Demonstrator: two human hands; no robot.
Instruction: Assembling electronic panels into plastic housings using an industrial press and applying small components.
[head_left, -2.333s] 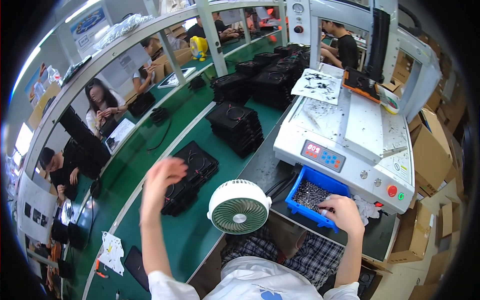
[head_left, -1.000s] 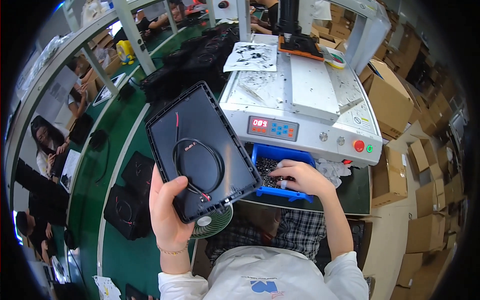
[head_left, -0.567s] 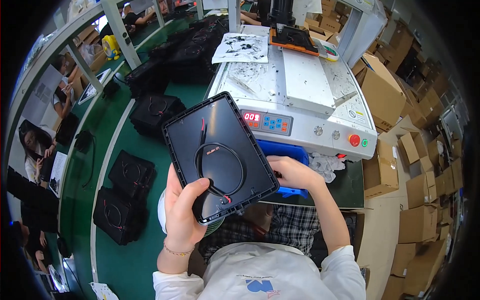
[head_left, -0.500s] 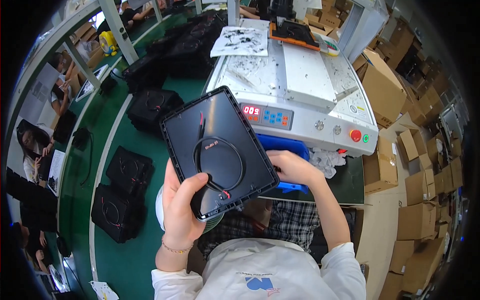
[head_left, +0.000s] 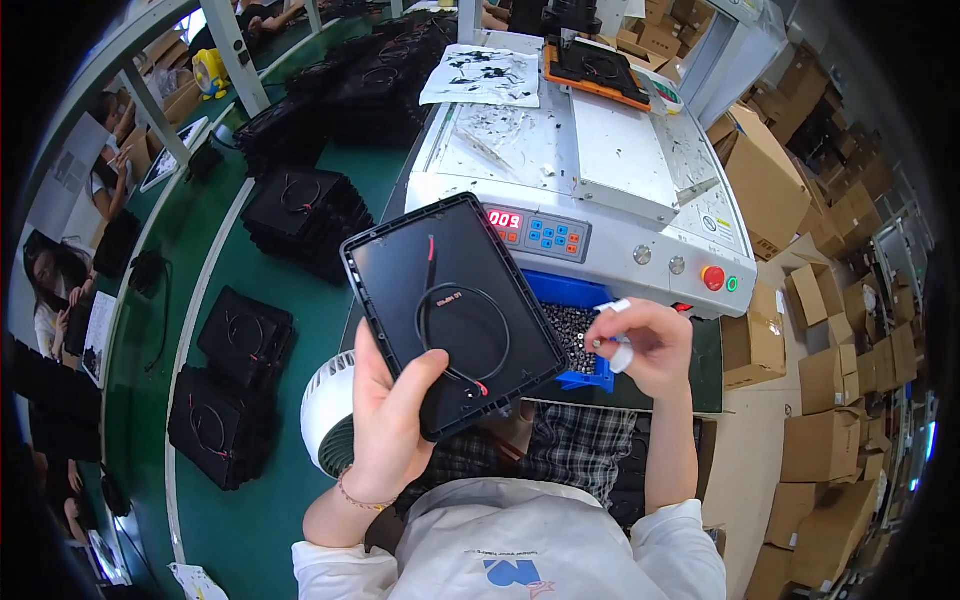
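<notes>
A black rectangular plastic cover (head_left: 470, 275) is tilted up in my left hand (head_left: 395, 405), its thumb on the inner face and its fingers behind. On that face lies a loop of black cable (head_left: 507, 345) with red wire ends. My right hand (head_left: 650, 345), with white coverings on its fingertips, pinches a small metal part (head_left: 597, 343) too tiny to identify surely. It is just above the right side of a blue bin (head_left: 603, 376) full of small metal pieces (head_left: 565, 325). The cover hides the bin's left part.
Behind the bin stands a white machine (head_left: 620, 240) with buttons and an orange-framed fixture (head_left: 600, 75) on top. Stacks of black covers (head_left: 305, 215) line the green table (head_left: 245, 515) at left. A white fan (head_left: 330, 415) sits beside my left forearm. Cardboard boxes (head_left: 825, 445) crowd the right; people work far left.
My right hand has come up out of the blue bin with a small metal part between its fingertips. The cover in my left hand has shifted slightly right and down.
</notes>
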